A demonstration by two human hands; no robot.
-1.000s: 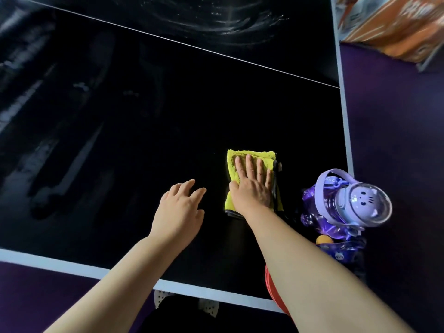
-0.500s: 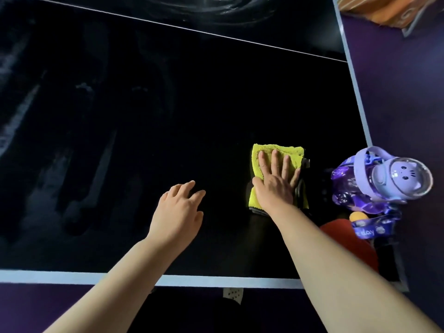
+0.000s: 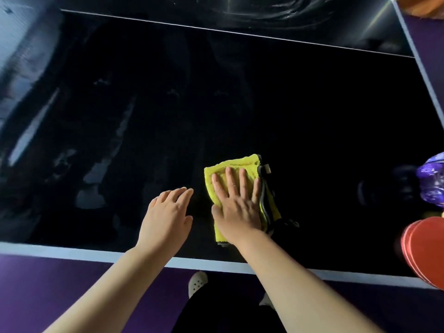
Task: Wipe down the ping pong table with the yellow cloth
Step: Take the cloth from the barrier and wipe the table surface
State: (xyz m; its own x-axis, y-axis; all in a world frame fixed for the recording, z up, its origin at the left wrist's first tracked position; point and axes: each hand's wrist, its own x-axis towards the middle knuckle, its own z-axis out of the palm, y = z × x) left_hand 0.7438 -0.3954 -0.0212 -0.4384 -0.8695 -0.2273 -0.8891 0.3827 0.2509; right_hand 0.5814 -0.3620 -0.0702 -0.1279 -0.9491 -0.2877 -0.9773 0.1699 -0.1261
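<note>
At the far left I see pale glare streaking the dark ping pong surface, whose white edge line runs along the near side above the purple floor. Next comes the left grip, palm down over the bare surface with fingers loose and nearly straight, released and holding nothing. I cannot tell whether it touches the top. Just beside it, the yellow cloth lies folded on the surface close to the near edge, a dark grey layer showing along its right side. The right grip presses flat on the cloth, fingers spread and straight, not curled round it. Below the edge, a pale shoe shows on the floor. Well to the right, a purple bottle and a red paddle sit at the frame edge.
</note>
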